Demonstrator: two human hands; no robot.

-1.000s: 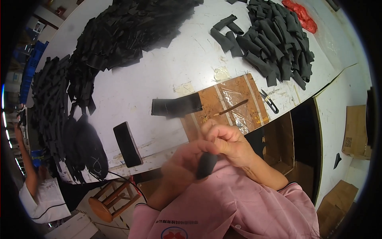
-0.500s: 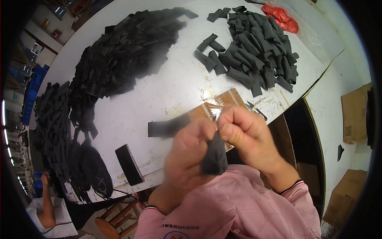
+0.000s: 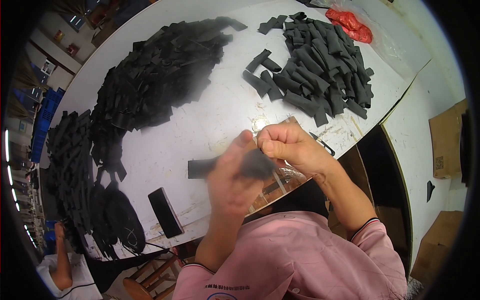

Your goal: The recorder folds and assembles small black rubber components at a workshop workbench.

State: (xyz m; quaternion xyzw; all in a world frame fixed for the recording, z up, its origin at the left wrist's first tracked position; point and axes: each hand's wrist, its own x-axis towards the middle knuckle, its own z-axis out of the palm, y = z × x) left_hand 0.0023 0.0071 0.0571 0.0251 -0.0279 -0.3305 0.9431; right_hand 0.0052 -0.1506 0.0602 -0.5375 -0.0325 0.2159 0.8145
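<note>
Close in front of my chest, a small dark grey fabric piece (image 3: 258,165) is between my hands, blurred by motion. My right hand (image 3: 287,145) pinches its upper edge between thumb and fingers. Against the other side of the cloth is my left hand (image 3: 231,177), one digit pointing up; its other fingers are smeared and partly hidden. A flat dark fabric strip (image 3: 200,169) lies on the table and passes behind my left hand. Under my hands is a brown wooden board (image 3: 259,201) with pale tape strips. A dark-handled cutting tool (image 3: 324,143) sits beside my right wrist.
On the white table (image 3: 165,150) lie a heap of flat black pieces (image 3: 155,75), a heap of rolled grey pieces (image 3: 320,65) and a phone (image 3: 166,212). A red plastic bag (image 3: 350,26) is far right. Cardboard boxes (image 3: 447,142) stand right; a person's arm (image 3: 62,260) shows lower left.
Both hands have shifted left and slightly up with the fabric piece. My left hand has turned and raised a digit, and more of the board shows below.
</note>
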